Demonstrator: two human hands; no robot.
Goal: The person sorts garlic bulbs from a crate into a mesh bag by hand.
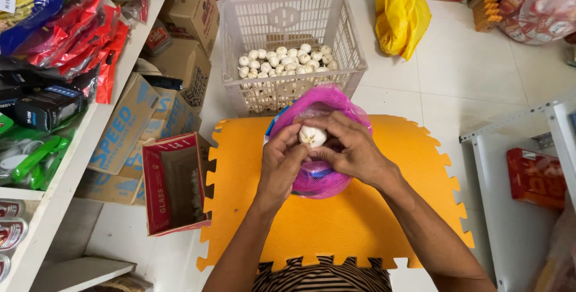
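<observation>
Both hands meet over a pink plastic mesh bag [318, 175], and between them sits a white garlic bulb [312, 136], root end turned up toward the camera. The left hand [281, 163] is curled closed around the bulb's near side, thumb and fingers pinching it together with the mesh. The right hand [351, 148] wraps over from the far side, its fingers hooked on the bulb and the netting, so neither hand is open; the two share one grip on the bulb at the bag's mouth.

To do this well, I judge that the mesh should be held taut and spread by one hand while the other steadies the bulb by its sides, not its papery skin, so that nothing tears or catches in the netting.

The bag rests on an orange foam puzzle mat [336, 220] laid on the pale tiled floor [474, 70], just below the hands. Straight beyond the hands stands a white plastic lattice basket [351, 40] partly filled with more garlic bulbs. To the left of the left hand lies an open red cardboard box [174, 181], and beyond it brown cartons [129, 121] under a shelf of packaged goods [90, 124]. Further off, beyond the right hand, a yellow plastic bag [401, 16] lies crumpled.
</observation>
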